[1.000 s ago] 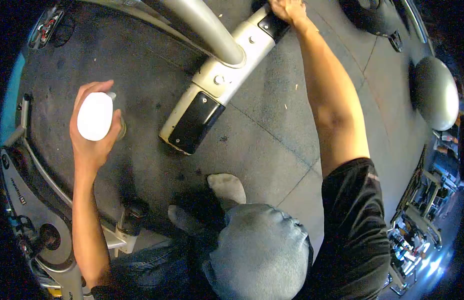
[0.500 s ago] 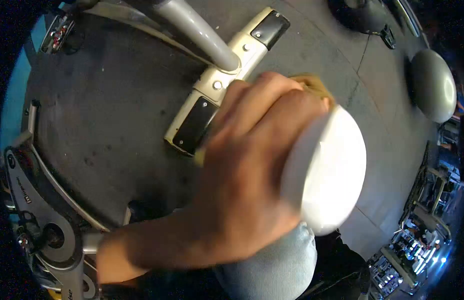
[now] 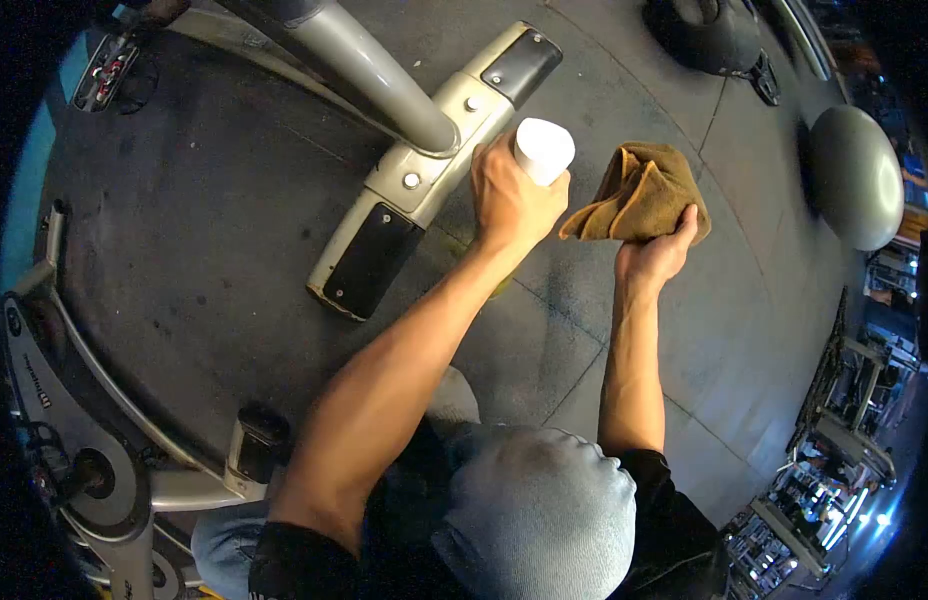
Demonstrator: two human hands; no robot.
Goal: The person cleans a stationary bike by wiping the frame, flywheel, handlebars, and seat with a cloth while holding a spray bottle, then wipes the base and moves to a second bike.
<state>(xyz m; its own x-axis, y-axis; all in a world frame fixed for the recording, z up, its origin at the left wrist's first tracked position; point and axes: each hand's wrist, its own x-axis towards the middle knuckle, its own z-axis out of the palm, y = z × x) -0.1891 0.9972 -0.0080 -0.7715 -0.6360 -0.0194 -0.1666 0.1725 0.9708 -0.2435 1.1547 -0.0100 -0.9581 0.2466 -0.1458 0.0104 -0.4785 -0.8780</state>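
Observation:
My left hand (image 3: pixel 514 205) is closed around a white cylindrical container (image 3: pixel 544 150), its rounded white end facing up towards the camera. To the right, my right hand (image 3: pixel 656 262) holds a folded brown cloth (image 3: pixel 649 195) with orange edging, thumb on top and the other fingers hidden beneath it. The container and the cloth are apart, both held above the dark floor. Beside my left hand lies the cream machine foot (image 3: pixel 424 165) with black end plates.
A grey post (image 3: pixel 374 75) rises from the machine foot. At left stands a grey crank-like machine arm (image 3: pixel 74 440) with metal tubing. A silver rounded object (image 3: pixel 856 178) and a black piece of equipment (image 3: pixel 704 40) are at the right. My grey cap (image 3: pixel 544 520) covers the bottom middle.
My left hand has moved away from the camera with the white container, so it looks much smaller. My right hand and the brown cloth, mostly covered before, now show fully.

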